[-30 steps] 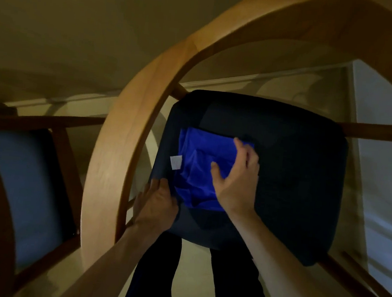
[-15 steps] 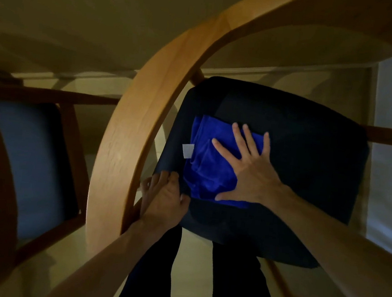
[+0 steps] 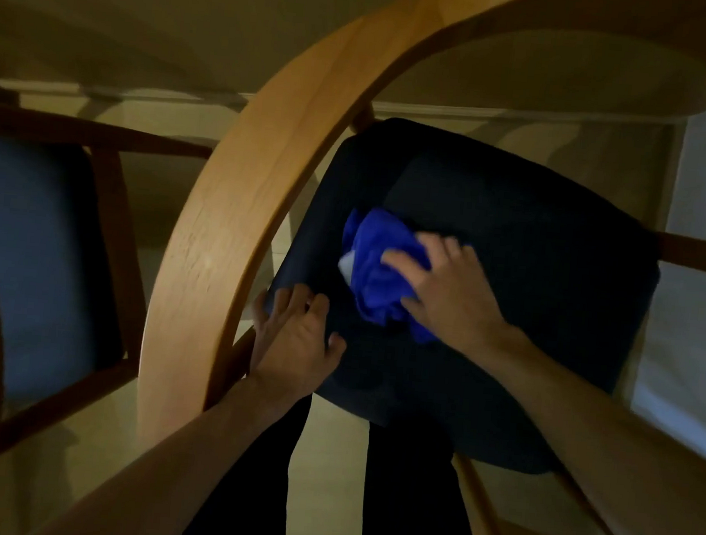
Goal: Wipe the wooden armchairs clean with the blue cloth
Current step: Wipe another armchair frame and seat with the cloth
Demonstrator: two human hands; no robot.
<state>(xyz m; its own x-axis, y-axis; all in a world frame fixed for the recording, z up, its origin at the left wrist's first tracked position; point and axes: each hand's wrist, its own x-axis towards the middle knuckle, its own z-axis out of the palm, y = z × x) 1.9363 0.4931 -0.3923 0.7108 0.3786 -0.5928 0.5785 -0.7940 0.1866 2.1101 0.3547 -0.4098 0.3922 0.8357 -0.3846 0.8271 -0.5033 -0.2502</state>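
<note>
A wooden armchair with a curved light-wood arm [image 3: 217, 234] and a dark navy seat cushion [image 3: 516, 239] fills the view from above. The blue cloth [image 3: 376, 278], with a small white label [image 3: 345, 264], lies bunched on the left half of the cushion. My right hand [image 3: 447, 288] is on top of it, fingers curled into the folds and gripping it. My left hand [image 3: 294, 339] rests flat on the cushion's near left corner beside the wooden arm, its fingertips reaching the cushion's edge. The hands are slightly blurred.
A second armchair with a blue-grey seat [image 3: 36, 261] and a darker wooden frame [image 3: 108, 220] stands close on the left. My dark trouser legs [image 3: 246, 492] are right below the cushion. Pale floor and a wall skirting [image 3: 484, 114] lie beyond.
The cloth lay flat under my spread right hand; now it is bunched up in my curled fingers. My left hand stays at the cushion's corner. The view has shifted slightly.
</note>
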